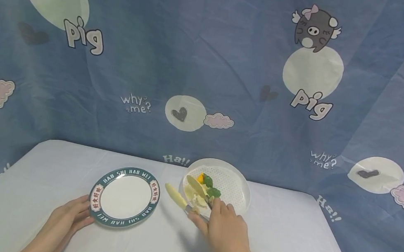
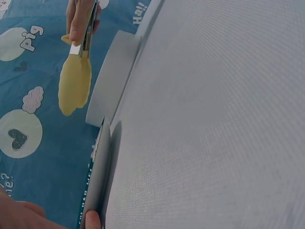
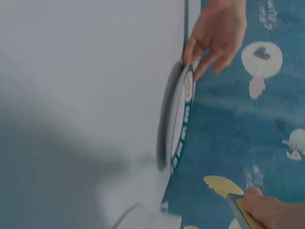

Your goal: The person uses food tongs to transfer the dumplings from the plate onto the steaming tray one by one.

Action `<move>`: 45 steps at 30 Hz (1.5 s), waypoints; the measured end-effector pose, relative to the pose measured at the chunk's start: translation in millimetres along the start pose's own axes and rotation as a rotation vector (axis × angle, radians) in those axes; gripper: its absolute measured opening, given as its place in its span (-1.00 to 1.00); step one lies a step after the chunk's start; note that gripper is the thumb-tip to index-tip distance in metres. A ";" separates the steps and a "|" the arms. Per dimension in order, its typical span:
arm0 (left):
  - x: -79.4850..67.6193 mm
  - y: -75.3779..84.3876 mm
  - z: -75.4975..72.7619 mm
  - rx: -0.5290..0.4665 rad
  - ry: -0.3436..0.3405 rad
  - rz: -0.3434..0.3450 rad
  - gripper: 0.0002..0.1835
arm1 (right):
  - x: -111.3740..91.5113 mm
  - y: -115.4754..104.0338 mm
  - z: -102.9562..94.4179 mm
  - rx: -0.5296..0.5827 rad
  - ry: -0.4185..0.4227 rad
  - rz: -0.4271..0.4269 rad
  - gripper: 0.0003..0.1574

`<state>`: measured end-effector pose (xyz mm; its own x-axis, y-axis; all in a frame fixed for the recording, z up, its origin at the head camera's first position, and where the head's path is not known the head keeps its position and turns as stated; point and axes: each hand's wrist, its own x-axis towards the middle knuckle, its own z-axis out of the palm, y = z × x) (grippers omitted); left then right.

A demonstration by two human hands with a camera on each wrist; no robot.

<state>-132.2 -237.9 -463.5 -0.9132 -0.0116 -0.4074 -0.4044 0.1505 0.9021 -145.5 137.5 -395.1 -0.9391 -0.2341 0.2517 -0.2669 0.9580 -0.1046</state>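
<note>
My left hand (image 1: 66,218) pinches the left rim of a round white plate (image 1: 124,197) with a dark green lettered border. In the right wrist view its fingers (image 3: 189,51) sit on both sides of that rim. My right hand (image 1: 225,230) grips metal tongs with yellow tips (image 1: 176,196). The tips stand spread apart above the left part of a round white perforated basket (image 1: 242,191). Green leafy pieces (image 1: 214,192), an orange-yellow piece (image 1: 200,178) and pale pieces (image 1: 198,202) lie in the basket. The tongs partly cover them, and nothing shows clearly between the tips.
A white cloth covers the table (image 1: 280,226). Behind it hangs a blue curtain (image 1: 230,71) with pig prints, close to the basket's far side. The plate stands left of the basket with a narrow gap between them.
</note>
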 end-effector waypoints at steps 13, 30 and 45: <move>-2.4 -4.3 -1.4 0.140 -0.021 0.047 -0.22 | -1.5 -36.8 13.7 -0.029 -0.016 -0.124 -0.10; -4.6 0.3 0.2 0.118 0.007 0.021 -0.20 | -0.1 -71.9 45.3 -0.012 -0.044 -0.194 -0.14; -1.9 2.2 1.5 0.051 0.017 -0.004 -0.15 | -3.6 -78.9 63.6 -0.089 -0.074 -0.203 -0.12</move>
<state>-131.3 -236.0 -461.0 -0.9124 -0.0292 -0.4082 -0.4054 0.2004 0.8919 -134.8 52.2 -449.0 -0.8824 -0.4315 0.1875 -0.4344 0.9003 0.0273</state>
